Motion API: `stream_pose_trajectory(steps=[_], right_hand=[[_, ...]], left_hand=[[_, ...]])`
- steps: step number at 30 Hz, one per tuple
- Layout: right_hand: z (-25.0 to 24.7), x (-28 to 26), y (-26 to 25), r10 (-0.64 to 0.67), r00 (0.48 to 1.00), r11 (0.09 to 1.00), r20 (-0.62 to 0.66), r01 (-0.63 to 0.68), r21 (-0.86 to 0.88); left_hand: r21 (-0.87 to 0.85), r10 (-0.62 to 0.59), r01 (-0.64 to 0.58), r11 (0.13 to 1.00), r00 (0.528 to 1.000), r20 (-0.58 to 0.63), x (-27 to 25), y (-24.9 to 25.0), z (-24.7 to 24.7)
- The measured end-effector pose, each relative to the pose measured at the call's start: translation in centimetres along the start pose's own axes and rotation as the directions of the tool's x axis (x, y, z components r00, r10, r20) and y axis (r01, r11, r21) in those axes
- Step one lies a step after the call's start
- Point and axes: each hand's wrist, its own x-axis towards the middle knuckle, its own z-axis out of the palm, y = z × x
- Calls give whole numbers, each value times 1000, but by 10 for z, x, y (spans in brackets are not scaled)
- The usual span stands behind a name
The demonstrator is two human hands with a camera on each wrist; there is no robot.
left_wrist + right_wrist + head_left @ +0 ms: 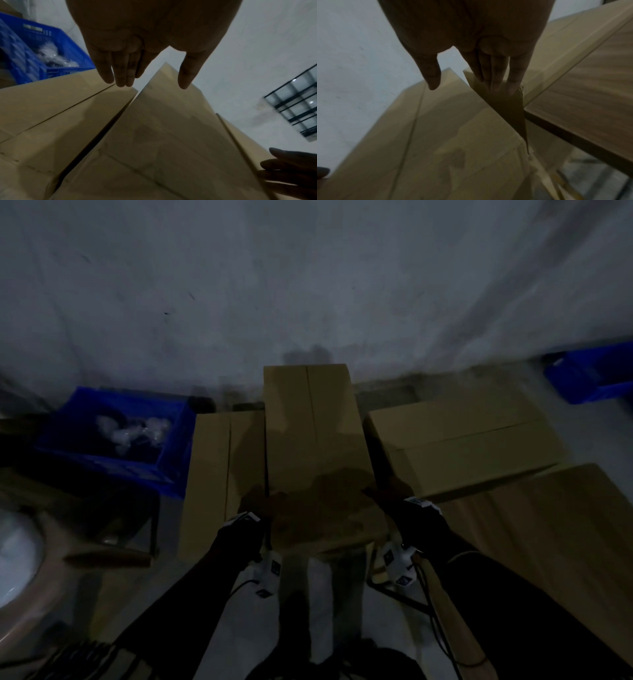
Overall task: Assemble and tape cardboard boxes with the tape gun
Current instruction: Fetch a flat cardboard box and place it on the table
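A closed cardboard box (315,440) stands in front of the person, between two other cardboard boxes, one on its left (219,474) and one on its right (462,446). The left hand (255,503) and right hand (388,487) flank its near corners, fingers straight, thumbs over the top. A blue crate (113,440) sits farther left, a wooden table (555,542) to the right.

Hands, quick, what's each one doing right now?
Left hand: open, fingers straight along the middle box.
Right hand: open, fingers straight down its right side.
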Motion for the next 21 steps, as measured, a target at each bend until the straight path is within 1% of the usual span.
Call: stream_pose_trajectory(steps=[2,3,4,6,8,10,11,12,13,15,16,17,18,19,20,21], right_hand=[[3,10,6,57,998,998,34,-58,13],[8,27,12,103,994,994,41,-104,15],[7,29,10,137,988,991,68,-137,-1],[15,43,9,176,975,983,138,-169,-66],[19,39,2,159,969,983,191,-137,-123],[20,35,-1,132,969,982,211,-99,-159],[20,36,-1,109,965,990,237,-82,-118],[17,41,0,96,960,995,264,-88,-44],[18,46,4,76,961,997,267,-82,13],[13,43,2,66,973,997,221,-73,23],[18,58,16,77,980,996,181,-84,35],[20,62,21,55,985,997,162,-62,39],[22,73,26,30,982,996,184,-45,79],[20,69,18,-13,986,991,168,-9,130],[11,52,-3,-55,985,985,165,26,172],[-1,27,-32,-88,989,981,120,65,181]], left_hand=[[-34,-13,15,999,998,53,7,-2,1],[-19,-24,25,999,996,84,13,-1,3],[16,-43,41,999,993,109,17,-1,5],[69,-62,51,996,984,168,22,2,11],[128,-49,21,992,974,221,30,-1,15],[145,-31,-2,989,974,223,31,0,17],[165,-3,-34,986,977,215,27,2,16],[181,1,-40,983,978,210,27,2,14],[186,23,-63,981,978,208,28,1,12],[169,46,-82,982,978,204,22,7,6],[158,66,-98,983,979,191,19,11,0],[152,84,-110,982,982,167,16,16,-6],[137,101,-120,983,985,140,15,19,-13],[118,124,-138,983,985,121,14,22,-21],[85,148,-159,984,982,119,12,28,-32],[56,158,-165,985,981,108,11,33,-41]])
